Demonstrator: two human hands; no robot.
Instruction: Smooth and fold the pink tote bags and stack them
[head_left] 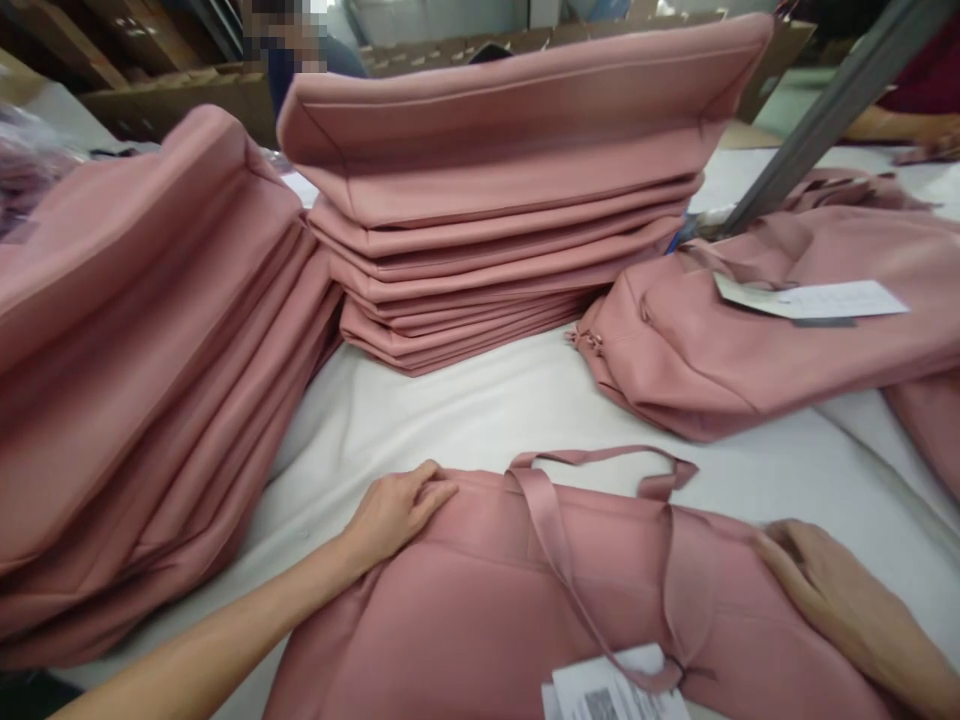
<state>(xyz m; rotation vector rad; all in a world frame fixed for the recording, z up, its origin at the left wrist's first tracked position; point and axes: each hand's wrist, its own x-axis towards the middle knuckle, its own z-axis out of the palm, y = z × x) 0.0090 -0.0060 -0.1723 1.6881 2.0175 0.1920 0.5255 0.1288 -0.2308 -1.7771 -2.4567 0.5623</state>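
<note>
White cloth (480, 400) covers the work surface, slightly creased; cardboard dividers (180, 110) line the background; a person (334, 57) is partly visible behind the central stack (525, 185); a metal post (832, 120) slants at upper right.

Pink bag (465, 620): on the cloth, nearest the wearer, lower edge out of frame; looped straps (551, 520) across its upper part, one loop beyond the top edge; printed labels (600, 690) near the lower frame edge.

Left hand (390, 510): closed on the upper left corner, thumb and fingers pinching the edge; right hand (832, 585): curved around the right side, fingertips partly hidden; cannot tell whether it pinches.

Around it: left stack (135, 340) of similar pink pieces; second bag (705, 345) at right, with a pale tag (840, 298) on top.

Step in hand, as judged: positioning or steadying the bag by both sides; any next shift would call for even support at both sides, with straps and labels kept free.
</note>
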